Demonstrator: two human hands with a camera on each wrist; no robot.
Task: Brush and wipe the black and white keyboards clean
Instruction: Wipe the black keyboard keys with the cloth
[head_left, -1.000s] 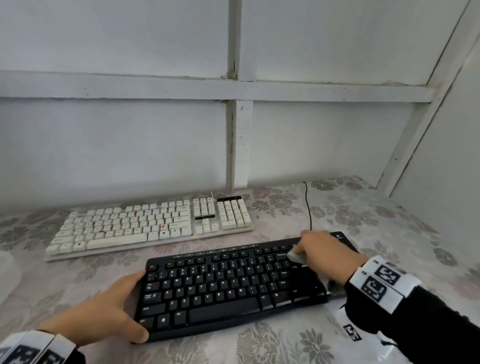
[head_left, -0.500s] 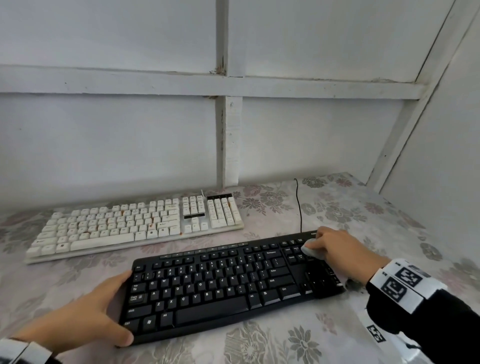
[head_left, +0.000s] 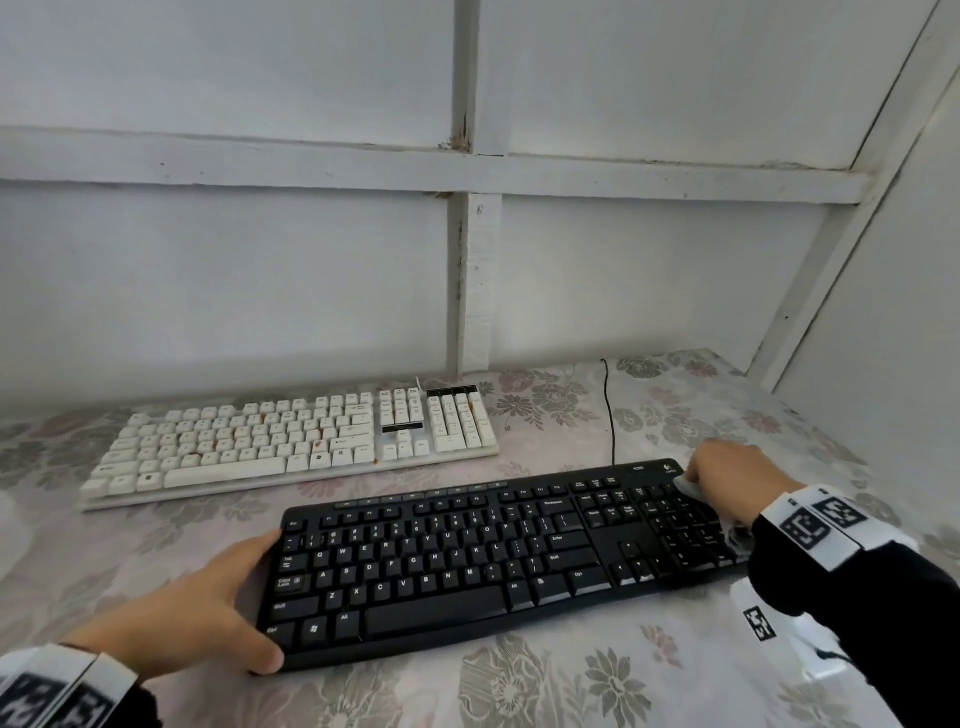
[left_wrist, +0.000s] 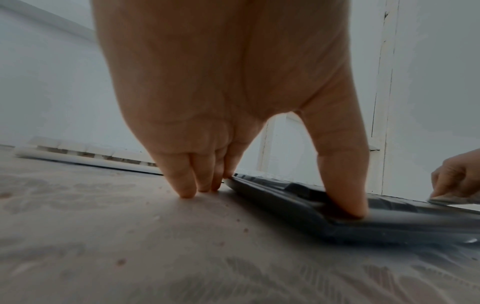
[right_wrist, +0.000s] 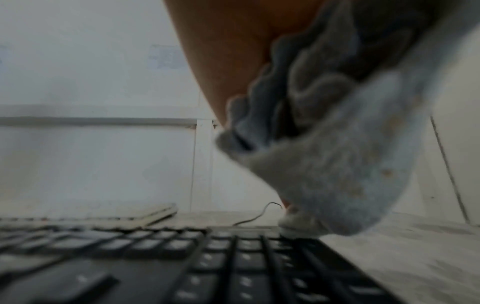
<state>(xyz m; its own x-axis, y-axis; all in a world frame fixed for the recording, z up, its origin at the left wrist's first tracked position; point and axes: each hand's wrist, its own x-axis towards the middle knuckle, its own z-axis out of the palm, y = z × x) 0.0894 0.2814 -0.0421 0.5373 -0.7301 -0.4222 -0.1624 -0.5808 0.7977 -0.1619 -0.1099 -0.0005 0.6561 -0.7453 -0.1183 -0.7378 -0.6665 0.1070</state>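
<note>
Two keyboards lie on the desk (head_left: 545, 686), which is covered in a pale floral cloth: the white keyboard (head_left: 291, 447) sits toward the back edge near the wall, and the black keyboard (head_left: 498, 561) lies in front of it, closer to the person and shifted toward the right side. The left hand (head_left: 192, 613) braces the black keyboard at its left end; in the left wrist view the thumb (left_wrist: 345, 185) presses down on the near-left corner of the keyboard's frame while the other fingers (left_wrist: 187, 181), held together and fairly straight, touch the cloth just beside its left edge. The right hand (head_left: 732, 483) is at the far-right corner of the black keyboard, its fingers bunched around a pale grey cloth (right_wrist: 337, 164), whose lower fold touches the top row of the number pad. That cloth shows a few small brownish specks in the right wrist view. A thin black cable (head_left: 610, 415) runs from the back of the black keyboard toward the wall. Small crumbs dot the desk cover near the left hand.
</note>
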